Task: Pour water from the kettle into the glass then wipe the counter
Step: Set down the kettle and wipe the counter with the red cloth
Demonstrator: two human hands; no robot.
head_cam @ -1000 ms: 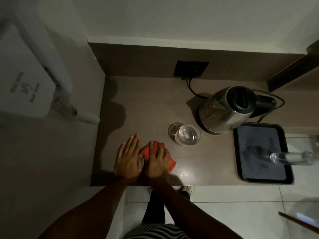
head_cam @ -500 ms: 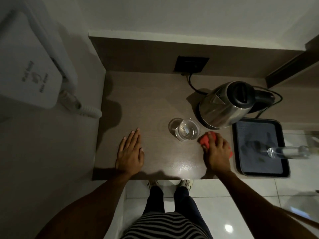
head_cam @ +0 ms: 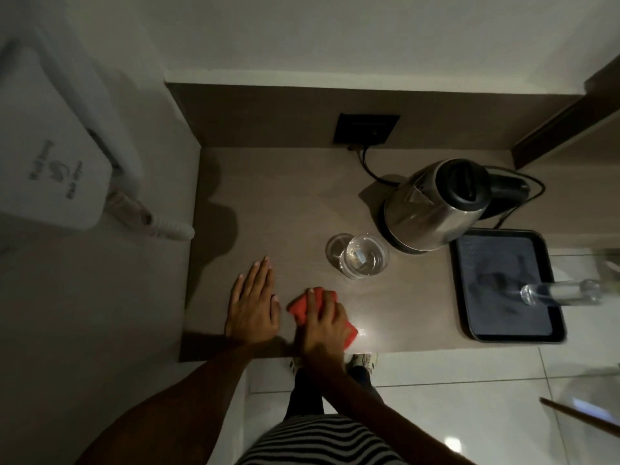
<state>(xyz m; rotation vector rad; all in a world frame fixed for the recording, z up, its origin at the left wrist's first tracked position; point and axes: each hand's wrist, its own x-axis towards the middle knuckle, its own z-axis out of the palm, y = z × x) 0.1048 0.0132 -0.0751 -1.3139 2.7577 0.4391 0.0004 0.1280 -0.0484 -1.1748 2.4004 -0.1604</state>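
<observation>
A steel kettle (head_cam: 432, 209) with a black lid stands on its base at the back right of the brown counter (head_cam: 285, 203). A clear glass (head_cam: 363, 257) holding water stands just left of the kettle. My right hand (head_cam: 323, 325) presses a red cloth (head_cam: 298, 307) flat on the counter near the front edge, below and left of the glass. Beside it, my left hand (head_cam: 253, 305) lies flat on the counter with fingers together and holds nothing.
A black tray (head_cam: 510, 286) sits at the counter's right end with a clear bottle (head_cam: 560, 293) on it. The kettle's cord (head_cam: 369, 169) runs to a black wall socket (head_cam: 366, 129). A white wall-mounted unit (head_cam: 57, 169) hangs at the left. Tiled floor lies below the front edge.
My right hand has swept the red cloth from beside the kettle and tray back left along the front of the counter, close to my left hand. The left hand stayed put.
</observation>
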